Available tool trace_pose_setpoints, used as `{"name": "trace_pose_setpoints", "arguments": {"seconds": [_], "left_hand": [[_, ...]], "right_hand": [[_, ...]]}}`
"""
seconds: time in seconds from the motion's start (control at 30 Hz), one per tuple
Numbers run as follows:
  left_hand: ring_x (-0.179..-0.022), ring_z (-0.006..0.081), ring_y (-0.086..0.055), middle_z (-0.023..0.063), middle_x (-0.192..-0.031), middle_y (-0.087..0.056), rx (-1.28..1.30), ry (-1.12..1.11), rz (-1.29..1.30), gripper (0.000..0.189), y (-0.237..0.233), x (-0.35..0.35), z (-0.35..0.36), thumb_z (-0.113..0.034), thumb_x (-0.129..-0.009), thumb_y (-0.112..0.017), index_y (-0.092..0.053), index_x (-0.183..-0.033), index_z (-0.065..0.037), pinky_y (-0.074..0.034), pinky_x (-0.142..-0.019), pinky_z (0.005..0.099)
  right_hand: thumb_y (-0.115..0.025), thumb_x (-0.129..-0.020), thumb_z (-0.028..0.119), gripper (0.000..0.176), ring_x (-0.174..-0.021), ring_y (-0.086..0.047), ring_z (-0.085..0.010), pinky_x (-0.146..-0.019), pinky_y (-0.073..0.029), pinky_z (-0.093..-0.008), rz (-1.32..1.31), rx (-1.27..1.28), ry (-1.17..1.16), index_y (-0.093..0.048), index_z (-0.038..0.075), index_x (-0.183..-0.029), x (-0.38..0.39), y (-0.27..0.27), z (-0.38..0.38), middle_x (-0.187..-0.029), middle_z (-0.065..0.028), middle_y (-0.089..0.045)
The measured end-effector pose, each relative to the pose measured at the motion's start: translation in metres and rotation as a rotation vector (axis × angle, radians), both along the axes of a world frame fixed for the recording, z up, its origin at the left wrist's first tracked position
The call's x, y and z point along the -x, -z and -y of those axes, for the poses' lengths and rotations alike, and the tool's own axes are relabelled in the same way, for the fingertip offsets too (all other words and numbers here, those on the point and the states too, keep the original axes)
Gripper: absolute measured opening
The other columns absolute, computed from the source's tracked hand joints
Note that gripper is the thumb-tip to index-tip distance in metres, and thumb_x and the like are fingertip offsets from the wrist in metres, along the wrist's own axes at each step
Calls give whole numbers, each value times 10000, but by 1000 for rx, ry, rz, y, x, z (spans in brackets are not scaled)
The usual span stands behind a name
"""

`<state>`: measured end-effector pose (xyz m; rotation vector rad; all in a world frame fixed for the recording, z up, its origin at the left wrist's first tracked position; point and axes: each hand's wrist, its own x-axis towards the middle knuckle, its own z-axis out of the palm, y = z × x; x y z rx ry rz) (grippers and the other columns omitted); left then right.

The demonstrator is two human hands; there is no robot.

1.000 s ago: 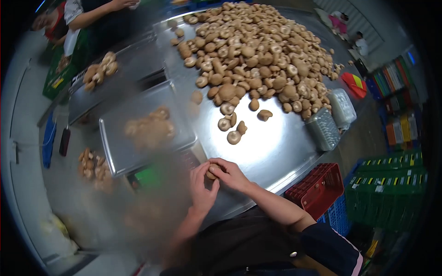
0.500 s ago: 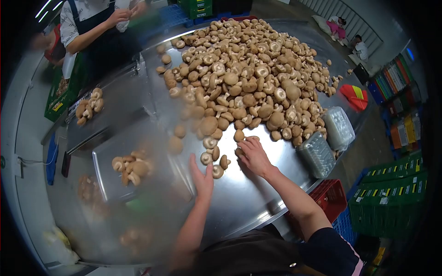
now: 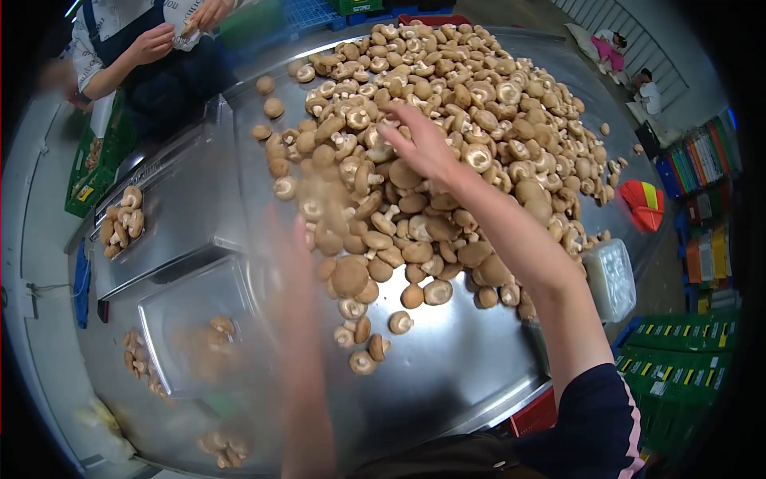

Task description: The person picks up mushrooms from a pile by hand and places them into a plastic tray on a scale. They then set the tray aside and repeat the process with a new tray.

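A big heap of brown mushrooms covers the far part of the metal table. My right hand reaches over the heap's middle, fingers stretched out and apart, with mushrooms right at its fingertips. Blurred, my left hand is above the bare metal left of the heap; its thumb and fingers stand apart, holding nothing visible. Between my arms, a few loose mushrooms lie near the heap's front edge, one of them a single mushroom with its stem sideways. Left of my left hand, a clear tray has several mushrooms in it.
Small mushroom groups lie around the tray. A scale-like metal unit is at left, with mushrooms on it. Wrapped trays and a red-yellow item sit at right. Green crates are stacked beyond. A co-worker stands upper left.
My right hand has moved from the heap's near edge up over its middle. My left hand has shifted left, away from the loose mushrooms. The view has turned slightly.
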<state>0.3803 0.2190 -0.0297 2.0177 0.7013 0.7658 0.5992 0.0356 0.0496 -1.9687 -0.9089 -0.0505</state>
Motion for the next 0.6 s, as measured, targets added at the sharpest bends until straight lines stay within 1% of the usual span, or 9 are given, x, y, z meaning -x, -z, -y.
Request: {"name": "trace_pose_setpoints", "arguments": {"seconds": [0.07,0.13,0.27,0.3,0.4,0.43,0.53,0.57,0.6], "left_hand": [[-1371,316,-382,196,-1477,-410,147,5,9,609,5,-22,-12,-289,-960,-585,-378,-1453,2,-259,-1146,392],[-1365,323,-387,206,-1473,-408,206,67,35,608,27,-42,-36,-298,-961,-581,-383,-1451,3,-260,-1145,394],[-1414,356,-303,226,-1489,-381,-35,149,-180,650,43,-67,-42,-381,-964,-554,-360,-1474,-28,-204,-1173,435],[-1455,379,-210,209,-1524,-346,-106,177,-230,685,41,-73,-43,-444,-959,-535,-357,-1479,-35,-137,-1193,455],[-1442,423,-225,167,-1564,-308,-169,178,-355,672,40,-93,-43,-425,-930,-580,-378,-1482,-99,-148,-1186,530],[-1452,465,-154,151,-1581,-278,-267,144,-508,716,39,-95,-36,-517,-907,-573,-370,-1498,-168,-114,-1190,554],[-1447,498,-122,155,-1586,-262,-129,157,-523,734,24,-102,-17,-548,-888,-590,-375,-1500,-205,-125,-1186,567],[-1484,421,-18,174,-1591,-243,-111,190,-534,659,21,-97,-11,-500,-943,-552,-389,-1497,-182,-76,-1199,494],[-1481,423,-42,180,-1588,-246,-105,230,-511,654,25,-88,-8,-481,-940,-564,-397,-1493,-176,-89,-1199,488]], "right_hand": [[-576,-919,412,539,-1144,-590,-362,-1006,-448,-420,-104,16,55,-579,3,-1270,-45,8,-34,-1231,-220,-616],[-560,-893,502,622,-1156,-589,-362,-1023,-439,-425,-60,173,43,-589,14,-1278,-90,20,-63,-1252,-228,-611],[-526,-839,650,801,-1212,-562,-361,-1063,-416,-430,-68,429,-14,-544,41,-1358,-138,46,-110,-1307,-230,-585],[-516,-800,712,870,-1266,-521,-362,-1095,-387,-425,-90,464,-33,-500,100,-1417,-150,63,-122,-1375,-217,-540],[-526,-794,707,855,-1339,-447,-360,-1124,-351,-427,-71,701,-145,-472,158,-1447,-155,86,-134,-1460,-194,-460],[-534,-791,688,817,-1398,-365,-357,-1147,-319,-425,-145,774,-201,-480,201,-1445,-145,66,-130,-1524,-185,-372],[-523,-800,667,765,-1395,-367,-363,-1147,-320,-419,-186,772,-231,-497,239,-1433,-143,71,-117,-1518,-189,-381],[-515,-802,668,739,-1364,-407,-358,-1135,-336,-420,-186,756,-241,-512,260,-1417,-140,72,-107,-1485,-182,-423],[-507,-803,670,714,-1332,-446,-353,-1123,-351,-420,-194,735,-250,-528,281,-1401,-130,74,-94,-1453,-175,-464]]}}
